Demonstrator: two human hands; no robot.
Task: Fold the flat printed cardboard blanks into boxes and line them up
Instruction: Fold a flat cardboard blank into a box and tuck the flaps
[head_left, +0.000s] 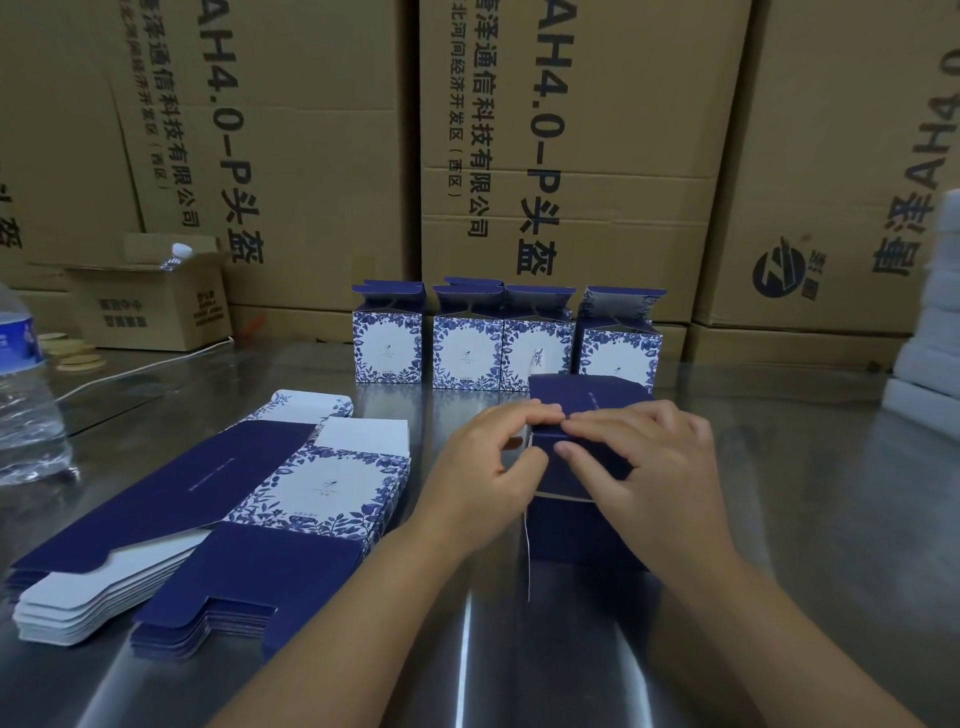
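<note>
Navy box (592, 397) between both grips | left hand (483, 478) pinching its edge | right hand (649, 467) pinching likewise

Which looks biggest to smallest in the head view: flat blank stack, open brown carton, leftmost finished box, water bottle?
1. flat blank stack
2. open brown carton
3. leftmost finished box
Unranked: water bottle, cropped and nearer.

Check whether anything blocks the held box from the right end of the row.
Nothing visible does. The left hand and right hand pinch the dark blue cardboard box just before the row of four blue-and-white floral boxes; no object lies on the steel table towards the spot beside the rightmost one.
</note>
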